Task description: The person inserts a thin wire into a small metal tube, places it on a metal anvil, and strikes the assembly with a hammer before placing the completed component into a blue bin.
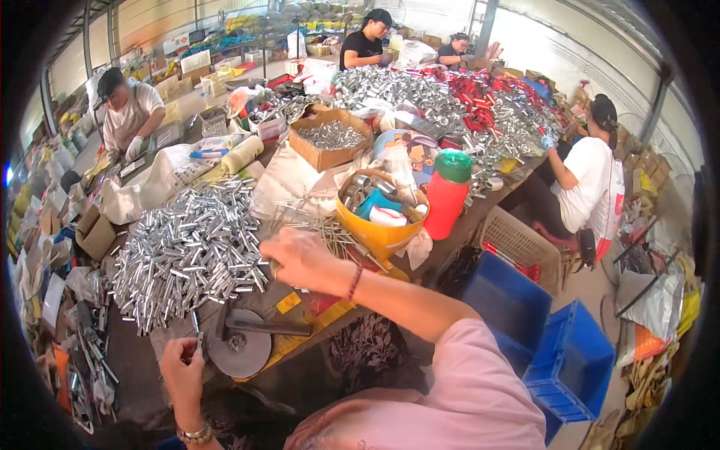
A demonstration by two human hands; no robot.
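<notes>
My left hand (183,369) is at the near edge of the worktable, thumb and fingers pinched on a small silvery metal tube (196,324). Next to it a hammer (270,328) lies across a round grey plate (253,349), with a few tiny metal bits on the plate. My right hand (301,259) reaches across the table, its fingers curled together beside several thin metal rods (337,235); what they hold, if anything, is hidden. A large heap of short metal tubes (191,251) lies to the left of that hand.
A yellow bucket (375,229) of odds and ends stands beside a red bottle with a green lid (448,195). Behind is a cardboard box of small metal parts (330,156). Blue crates (574,360) sit on the floor at right. Several people work around the far heaps.
</notes>
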